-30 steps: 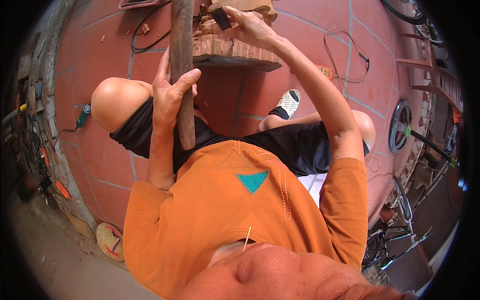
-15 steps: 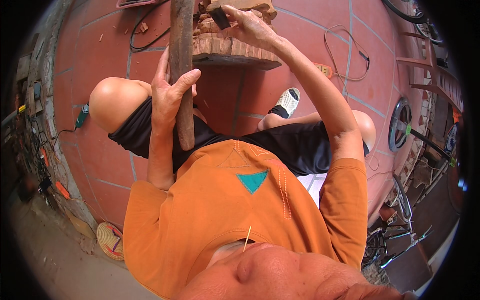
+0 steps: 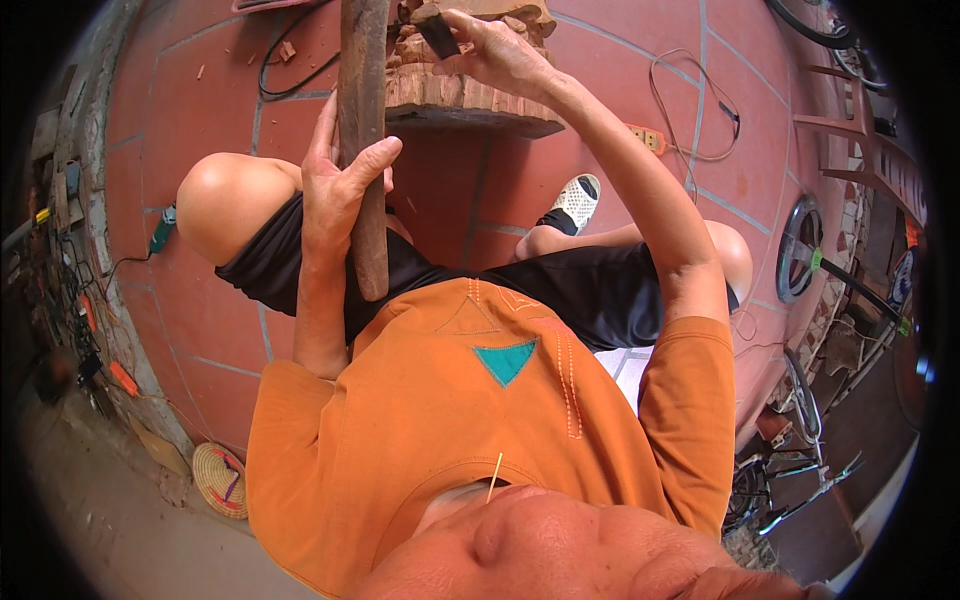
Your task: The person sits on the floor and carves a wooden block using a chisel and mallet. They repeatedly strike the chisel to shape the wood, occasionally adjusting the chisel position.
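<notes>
My left hand (image 3: 345, 185) is closed around a long, worn wooden bar (image 3: 370, 220), its thumb across the near side. The bar stretches from my lap up past the top edge, where its far end is cut off. At the top middle, my right hand (image 3: 505, 55) pinches a short dark tool (image 3: 437, 32) with a blunt, squarish end. Whether that tool has a blade cannot be seen. Right by it is a carved wooden block (image 3: 470, 100) with a rough, grooved side, partly hidden by the bar and my right hand.
Wood chips (image 3: 288, 50) and a black cable (image 3: 268, 80) lie on the red tiles at upper left. A yellow-orange socket strip (image 3: 648, 138) and thin cord (image 3: 735, 115) are on the right. A teal power tool (image 3: 163, 230) sits beside my left knee. A chair (image 3: 860, 130) stands far right.
</notes>
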A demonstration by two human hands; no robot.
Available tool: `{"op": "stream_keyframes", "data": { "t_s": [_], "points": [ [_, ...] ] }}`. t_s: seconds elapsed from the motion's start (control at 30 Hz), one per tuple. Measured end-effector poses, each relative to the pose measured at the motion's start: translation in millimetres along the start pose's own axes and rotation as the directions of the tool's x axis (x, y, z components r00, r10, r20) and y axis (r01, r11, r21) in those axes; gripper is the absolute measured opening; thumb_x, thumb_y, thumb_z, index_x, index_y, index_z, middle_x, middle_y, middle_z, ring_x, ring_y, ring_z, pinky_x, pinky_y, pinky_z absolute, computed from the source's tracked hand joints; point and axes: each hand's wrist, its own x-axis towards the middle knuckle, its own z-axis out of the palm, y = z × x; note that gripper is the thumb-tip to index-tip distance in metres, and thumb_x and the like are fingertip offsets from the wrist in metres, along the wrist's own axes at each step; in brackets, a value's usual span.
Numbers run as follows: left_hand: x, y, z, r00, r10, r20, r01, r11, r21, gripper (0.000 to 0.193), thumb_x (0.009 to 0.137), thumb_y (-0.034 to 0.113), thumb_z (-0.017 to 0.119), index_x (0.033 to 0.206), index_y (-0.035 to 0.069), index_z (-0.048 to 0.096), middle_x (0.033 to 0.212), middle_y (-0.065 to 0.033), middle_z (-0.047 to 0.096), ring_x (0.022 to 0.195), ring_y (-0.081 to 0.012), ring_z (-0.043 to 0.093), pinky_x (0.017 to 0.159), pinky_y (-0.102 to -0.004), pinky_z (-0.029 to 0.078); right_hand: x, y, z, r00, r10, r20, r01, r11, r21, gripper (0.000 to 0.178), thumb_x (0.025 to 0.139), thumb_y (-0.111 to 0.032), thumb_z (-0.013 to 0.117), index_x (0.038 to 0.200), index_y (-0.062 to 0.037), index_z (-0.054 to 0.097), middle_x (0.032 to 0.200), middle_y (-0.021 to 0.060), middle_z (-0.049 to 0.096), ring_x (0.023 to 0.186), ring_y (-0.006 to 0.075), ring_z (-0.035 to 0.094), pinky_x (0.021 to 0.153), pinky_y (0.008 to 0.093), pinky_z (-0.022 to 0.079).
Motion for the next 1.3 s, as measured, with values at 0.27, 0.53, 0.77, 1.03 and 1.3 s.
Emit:
{"op": "stream_keyframes", "data": {
  "t_s": [0.27,0.53,0.77,1.03,1.3],
  "points": [
    [-1,1,1,1.0,0.015,0.0,-0.015,1.0,0.024,0.072,0.091,0.014,0.078,0.152,0.001,0.043,0.091,-0.0015,0.064,0.066,-0.006,0.059,0.059,-0.0203,0.051,0,-4,0,1.0,-0.021,0.007,0.021,1.0,-0.009,0.054,0.087,-0.03,0.083,0.129,-0.011,0.055,0.103,0.0182,0.075,0.096,0.0391,0.072,0.08,0.0483,0.056],
    [0,1,0,0.995,0.089,-0.035,-0.09,0.996,-0.016,0.078,0.093,0.009,0.075,0.158,0.001,0.032,0.091,-0.0043,0.064,0.066,-0.0089,0.06,0.061,-0.023,0.052,2,-10,-5,0.995,0.023,0.097,-0.013,0.995,-0.102,0.053,0.087,-0.028,0.082,0.133,-0.0104,0.061,0.109,0.015,0.077,0.099,0.0304,0.075,0.085,0.0426,0.058],
    [-3,11,3,0.928,0.325,-0.184,-0.323,0.945,0.039,0.085,0.094,0.006,0.071,0.163,0.003,0.022,0.102,-0.0127,0.068,0.073,-0.0181,0.067,0.069,-0.0303,0.057,3,-17,-8,0.995,0.024,0.095,-0.014,0.995,-0.096,0.053,0.086,-0.03,0.083,0.131,-0.0089,0.064,0.102,0.0159,0.077,0.092,0.0302,0.075,0.081,0.0416,0.057],
    [5,4,-3,0.968,0.223,0.114,-0.25,0.898,0.363,0.085,0.092,0.007,0.072,0.162,-0.001,0.024,0.143,-0.0205,0.059,0.121,-0.0229,0.063,0.101,-0.0331,0.051,2,-15,-6,0.995,0.032,0.094,-0.022,0.994,-0.107,0.054,0.086,-0.031,0.082,0.132,-0.0084,0.064,0.103,0.0159,0.077,0.094,0.0321,0.074,0.084,0.0412,0.057],
    [-4,24,10,0.944,0.29,-0.16,-0.249,0.94,0.235,0.082,0.093,0.005,0.071,0.162,0.002,0.026,0.096,-0.0082,0.07,0.074,-0.0105,0.062,0.062,-0.0237,0.05,4,-13,-4,0.995,0.005,0.101,0.002,0.998,-0.064,0.054,0.086,-0.032,0.082,0.13,-0.0076,0.064,0.106,0.0167,0.076,0.095,0.0327,0.074,0.084,0.0423,0.056]
  ]
}}
